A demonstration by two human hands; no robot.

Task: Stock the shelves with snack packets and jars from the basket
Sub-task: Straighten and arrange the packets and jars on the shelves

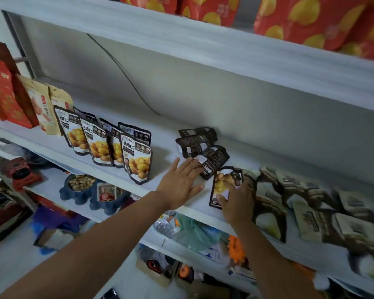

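On the white middle shelf (164, 145), several chestnut snack packets (136, 160) stand upright in a row at the left. A few dark packets (199, 143) lie flat behind my hands. My left hand (179, 182) reaches over the shelf with straight, spread fingers, its fingertips touching the nearest dark packet (214, 160). My right hand (238, 201) holds a flat chestnut packet (221, 184) near the shelf's front edge, fingers curled over its lower part. More packets (307, 208) lie scattered at the right, blurred. The basket is out of view.
Red boxes (0, 91) and tan packets (43, 106) stand at the far left of the shelf. Large red chip bags (311, 20) fill the shelf above. A cable (125, 76) runs down the back wall. Lower shelves hold bowls (80, 186) and mixed goods.
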